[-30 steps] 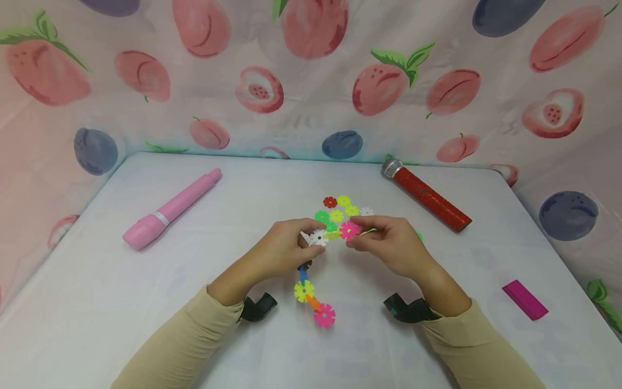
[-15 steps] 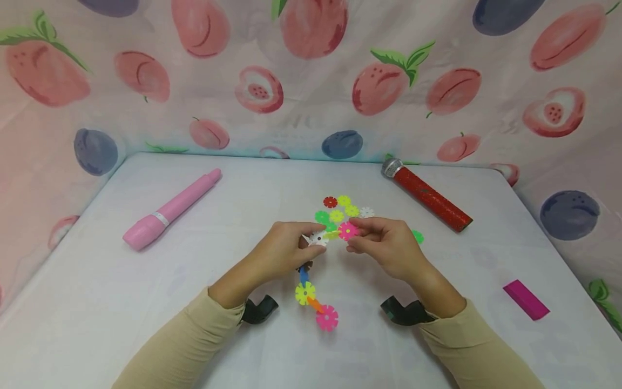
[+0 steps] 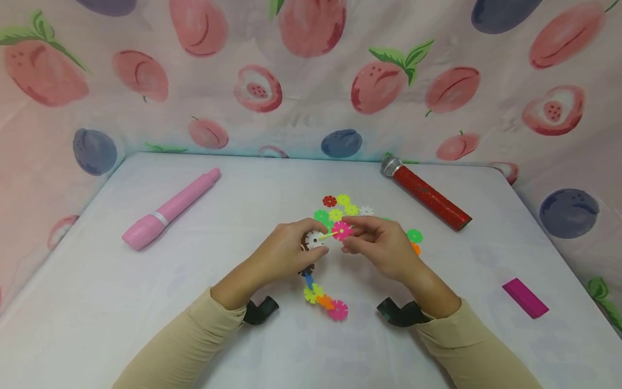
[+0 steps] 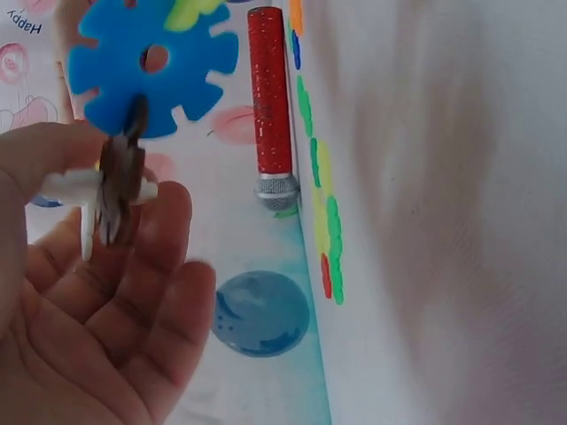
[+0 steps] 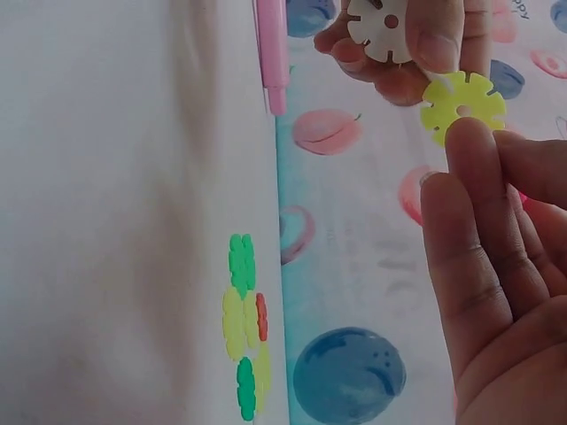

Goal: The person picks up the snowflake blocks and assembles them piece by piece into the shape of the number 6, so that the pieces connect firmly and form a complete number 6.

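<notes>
A chain of notched plastic snowflake discs is between my hands in the head view. My left hand [image 3: 286, 251] pinches a white disc [image 3: 315, 240] between thumb and fingers. My right hand [image 3: 386, 246] pinches a pink disc [image 3: 342, 230]. A yellow disc [image 5: 463, 96], nearly edge-on in the head view, joins the white and pink ones. Below the left hand hang a brown disc [image 4: 122, 181], a blue disc [image 4: 146, 66], a yellow one [image 3: 313, 293], an orange one [image 3: 325, 302] and a pink end disc [image 3: 338, 310].
Loose discs lie behind the hands, among them a red disc [image 3: 329, 201] and a green disc [image 3: 415, 236]. A pink microphone-shaped object [image 3: 170, 210] lies left, a red microphone [image 3: 427, 194] at back right. A magenta block [image 3: 525, 298] lies right on the white table [image 3: 97, 302].
My right hand has shifted slightly left, bringing the pink disc nearer the white one. The joining yellow disc has turned edge-on. The hanging end of the chain has swung right.
</notes>
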Available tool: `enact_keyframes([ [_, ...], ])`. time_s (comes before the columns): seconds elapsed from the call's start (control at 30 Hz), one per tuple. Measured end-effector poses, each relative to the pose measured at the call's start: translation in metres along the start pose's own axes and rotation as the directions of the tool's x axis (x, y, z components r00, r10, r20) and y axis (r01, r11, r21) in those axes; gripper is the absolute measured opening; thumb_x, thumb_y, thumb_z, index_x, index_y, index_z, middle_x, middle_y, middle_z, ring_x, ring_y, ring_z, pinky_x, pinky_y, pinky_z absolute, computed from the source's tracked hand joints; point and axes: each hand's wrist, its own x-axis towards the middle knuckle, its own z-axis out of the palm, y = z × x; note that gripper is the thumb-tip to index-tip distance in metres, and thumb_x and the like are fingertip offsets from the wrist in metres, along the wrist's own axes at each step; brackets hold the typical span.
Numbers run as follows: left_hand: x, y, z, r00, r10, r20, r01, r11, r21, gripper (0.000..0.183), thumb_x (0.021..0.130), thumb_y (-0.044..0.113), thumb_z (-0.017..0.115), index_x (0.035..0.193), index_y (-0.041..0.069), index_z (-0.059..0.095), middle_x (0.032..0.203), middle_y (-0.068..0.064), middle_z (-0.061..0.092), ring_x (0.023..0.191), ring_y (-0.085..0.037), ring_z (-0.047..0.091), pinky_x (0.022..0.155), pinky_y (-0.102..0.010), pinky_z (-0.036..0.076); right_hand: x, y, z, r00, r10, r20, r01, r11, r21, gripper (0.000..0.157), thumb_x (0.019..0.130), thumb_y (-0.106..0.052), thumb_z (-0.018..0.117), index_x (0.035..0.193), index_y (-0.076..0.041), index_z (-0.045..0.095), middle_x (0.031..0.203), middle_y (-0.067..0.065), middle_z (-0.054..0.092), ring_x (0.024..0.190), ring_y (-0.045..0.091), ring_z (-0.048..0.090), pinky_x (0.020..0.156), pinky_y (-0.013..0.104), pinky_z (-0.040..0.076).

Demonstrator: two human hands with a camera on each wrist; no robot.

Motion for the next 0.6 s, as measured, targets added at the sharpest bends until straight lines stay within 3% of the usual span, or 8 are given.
enact_keyframes([
  [0.3,0.0007,-0.0014,0.0018,0.999,-0.043,-0.004,0.043,0.999,-0.012,0.032,0.090,0.020,0.077,0.118,0.008,0.067,0.106,-0.001,0.068,0.086,-0.017,0.059,0.077,-0.028,0.053,-0.0002,0.0014,0.0034,0.998,0.007,0.063,-0.005,1.000,-0.030,0.037,0.092,0.000,0.069,0.128,0.005,0.062,0.094,0.012,0.071,0.082,0.020,0.073,0.080,0.028,0.056],
  [0.43,0.0015,-0.0029,0.0034,0.999,-0.051,-0.006,0.050,0.999,-0.019,0.037,0.090,0.018,0.077,0.123,0.007,0.064,0.112,-0.002,0.068,0.098,-0.020,0.061,0.085,-0.032,0.054,0.0004,0.0004,0.0054,0.996,0.017,0.092,-0.014,0.999,-0.034,0.038,0.093,0.000,0.069,0.130,0.005,0.061,0.095,0.013,0.070,0.083,0.021,0.073,0.079,0.028,0.057],
  [0.6,0.0021,-0.0043,0.0034,1.000,-0.010,-0.006,0.010,1.000,-0.015,0.052,0.091,0.015,0.076,0.137,0.008,0.054,0.106,-0.001,0.070,0.102,-0.022,0.063,0.090,-0.038,0.053,0.0017,0.0000,0.0021,0.995,0.053,0.087,-0.047,0.996,-0.079,0.041,0.093,-0.004,0.070,0.130,0.004,0.055,0.101,0.014,0.072,0.088,0.022,0.073,0.081,0.029,0.056],
])
